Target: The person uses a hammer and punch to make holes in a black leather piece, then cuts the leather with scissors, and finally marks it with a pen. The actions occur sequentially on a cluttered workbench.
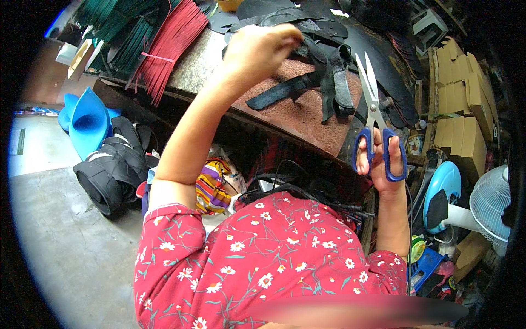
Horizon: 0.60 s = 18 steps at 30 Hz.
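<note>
My right hand (382, 164) is closed through the handles of a pair of scissors (373, 107) with blue grips. The blades point away from me and are slightly apart, with nothing between them. Over the bench (323, 137) my left hand (257, 52) is raised, its fingers curled inward above a heap of dark strips (312, 60). Whatever those fingers may pinch is hidden. Several black strips (285, 90) trail over the reddish part of the bench top, left of the scissors.
Bundles of red strips (170, 46) and dark green strips (123, 27) lie at the far left. Rolled black material (112, 175) and a blue curled sheet (90, 123) rest at left. Stacked tan blocks (460, 104) and a fan (490, 203) stand at right.
</note>
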Each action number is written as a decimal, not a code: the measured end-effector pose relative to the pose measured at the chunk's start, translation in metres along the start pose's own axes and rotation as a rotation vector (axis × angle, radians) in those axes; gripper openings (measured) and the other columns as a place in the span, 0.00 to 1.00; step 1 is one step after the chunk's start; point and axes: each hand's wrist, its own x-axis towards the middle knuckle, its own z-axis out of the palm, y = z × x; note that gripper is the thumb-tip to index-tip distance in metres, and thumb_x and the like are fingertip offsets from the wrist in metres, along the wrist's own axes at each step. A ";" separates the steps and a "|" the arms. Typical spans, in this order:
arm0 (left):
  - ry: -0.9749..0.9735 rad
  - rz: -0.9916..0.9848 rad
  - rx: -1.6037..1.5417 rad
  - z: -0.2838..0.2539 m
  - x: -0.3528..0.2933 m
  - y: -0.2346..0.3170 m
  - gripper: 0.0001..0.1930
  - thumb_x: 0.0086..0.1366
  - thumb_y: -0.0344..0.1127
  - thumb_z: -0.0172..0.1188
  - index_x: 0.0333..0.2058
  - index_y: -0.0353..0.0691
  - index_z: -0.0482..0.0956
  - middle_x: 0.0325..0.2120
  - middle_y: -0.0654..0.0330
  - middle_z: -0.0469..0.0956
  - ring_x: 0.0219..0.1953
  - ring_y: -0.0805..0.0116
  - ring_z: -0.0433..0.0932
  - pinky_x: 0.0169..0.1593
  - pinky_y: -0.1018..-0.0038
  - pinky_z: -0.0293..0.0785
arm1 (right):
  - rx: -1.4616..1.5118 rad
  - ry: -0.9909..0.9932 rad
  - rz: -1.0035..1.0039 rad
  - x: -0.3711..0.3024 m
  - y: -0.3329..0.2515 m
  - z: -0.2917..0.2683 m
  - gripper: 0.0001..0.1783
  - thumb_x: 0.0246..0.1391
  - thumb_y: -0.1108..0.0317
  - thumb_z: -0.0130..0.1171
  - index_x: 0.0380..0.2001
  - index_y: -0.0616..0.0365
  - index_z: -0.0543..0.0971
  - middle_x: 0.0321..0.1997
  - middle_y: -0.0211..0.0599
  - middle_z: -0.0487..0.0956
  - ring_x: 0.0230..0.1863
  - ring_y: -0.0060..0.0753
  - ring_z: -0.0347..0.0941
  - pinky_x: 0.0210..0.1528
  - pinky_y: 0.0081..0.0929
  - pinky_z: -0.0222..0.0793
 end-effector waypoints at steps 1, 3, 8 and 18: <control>0.103 -0.068 -0.156 -0.008 -0.001 0.004 0.10 0.66 0.30 0.58 0.44 0.42 0.81 0.27 0.61 0.82 0.31 0.78 0.79 0.36 0.77 0.75 | -0.001 -0.004 0.006 0.000 0.000 0.000 0.37 0.60 0.32 0.43 0.39 0.63 0.73 0.19 0.36 0.76 0.21 0.29 0.73 0.27 0.22 0.70; 0.258 -0.073 -0.546 -0.026 0.003 0.008 0.10 0.59 0.32 0.61 0.41 0.45 0.83 0.29 0.55 0.82 0.30 0.72 0.81 0.36 0.75 0.76 | -0.019 -0.008 -0.012 -0.002 0.000 -0.002 0.37 0.60 0.32 0.43 0.39 0.63 0.73 0.19 0.36 0.76 0.21 0.29 0.73 0.27 0.22 0.69; 0.185 -0.253 -1.004 -0.059 0.008 0.013 0.16 0.62 0.30 0.55 0.48 0.31 0.78 0.39 0.59 0.81 0.37 0.75 0.78 0.43 0.75 0.74 | -0.042 -0.011 -0.036 -0.003 -0.004 -0.006 0.38 0.60 0.32 0.42 0.39 0.63 0.73 0.19 0.36 0.75 0.21 0.28 0.73 0.27 0.21 0.69; 0.116 0.090 -0.352 -0.016 0.105 -0.085 0.15 0.58 0.26 0.56 0.45 0.42 0.80 0.38 0.55 0.81 0.39 0.69 0.79 0.45 0.73 0.74 | -0.038 0.083 -0.086 -0.013 -0.007 -0.006 0.38 0.59 0.31 0.44 0.39 0.63 0.73 0.19 0.37 0.75 0.21 0.29 0.72 0.29 0.23 0.68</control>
